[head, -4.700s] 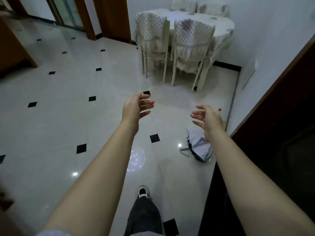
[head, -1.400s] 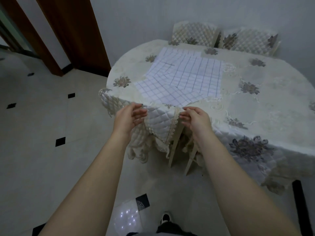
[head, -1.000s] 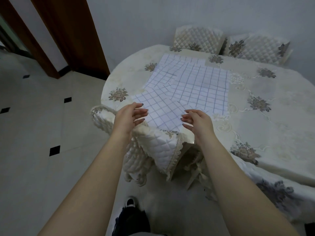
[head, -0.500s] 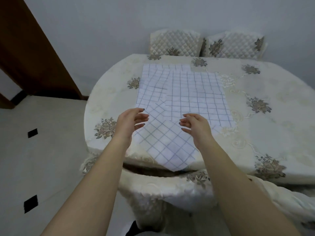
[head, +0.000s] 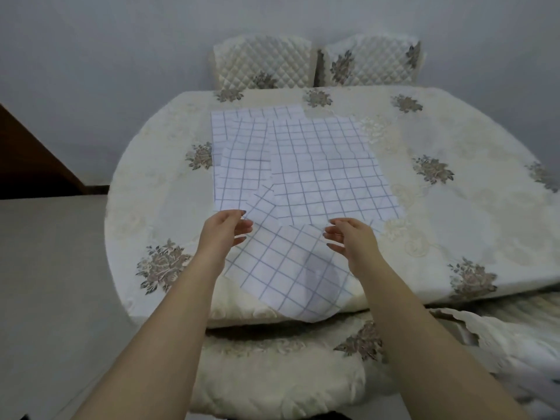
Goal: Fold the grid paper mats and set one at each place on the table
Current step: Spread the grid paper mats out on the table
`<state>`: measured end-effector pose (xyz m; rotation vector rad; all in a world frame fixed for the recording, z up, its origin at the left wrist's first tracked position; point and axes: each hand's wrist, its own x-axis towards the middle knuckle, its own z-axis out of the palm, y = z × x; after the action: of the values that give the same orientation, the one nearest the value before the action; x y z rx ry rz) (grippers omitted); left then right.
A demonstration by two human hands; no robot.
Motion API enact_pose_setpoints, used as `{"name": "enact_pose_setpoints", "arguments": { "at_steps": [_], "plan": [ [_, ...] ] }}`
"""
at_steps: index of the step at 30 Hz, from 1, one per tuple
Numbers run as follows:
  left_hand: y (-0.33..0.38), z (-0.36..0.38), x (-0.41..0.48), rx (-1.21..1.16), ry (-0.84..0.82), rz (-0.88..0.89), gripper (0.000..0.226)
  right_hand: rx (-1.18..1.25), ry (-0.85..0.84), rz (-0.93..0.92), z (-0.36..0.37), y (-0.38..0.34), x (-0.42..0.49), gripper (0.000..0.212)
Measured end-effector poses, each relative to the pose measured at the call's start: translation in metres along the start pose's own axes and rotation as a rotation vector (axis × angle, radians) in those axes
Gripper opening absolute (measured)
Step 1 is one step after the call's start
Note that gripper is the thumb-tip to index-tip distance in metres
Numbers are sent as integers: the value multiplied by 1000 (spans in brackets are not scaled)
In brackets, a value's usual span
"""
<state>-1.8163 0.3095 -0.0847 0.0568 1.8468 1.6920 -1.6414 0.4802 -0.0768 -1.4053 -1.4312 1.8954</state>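
Holding left hand [head: 224, 234] and right hand [head: 353, 237] out over the nearest grid paper mat [head: 285, 268] on the table [head: 454, 207], palms facing, fingers loose, each grip apart.

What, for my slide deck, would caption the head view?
Left hand and right hand, open, over overlapping mats on the table.
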Motion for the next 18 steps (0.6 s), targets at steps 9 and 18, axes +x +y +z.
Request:
{"name": "enact_pose_setpoints", "arguments": {
  "at_steps": [9, 18],
  "plan": [
    [13, 12, 59, 257, 17, 16, 15, 66, 256, 289, -53, -4, 37, 26],
    [23, 42, 117, 648, -49, 47, 42, 77, 397, 430, -78, 4, 48, 37]
  ]
}}
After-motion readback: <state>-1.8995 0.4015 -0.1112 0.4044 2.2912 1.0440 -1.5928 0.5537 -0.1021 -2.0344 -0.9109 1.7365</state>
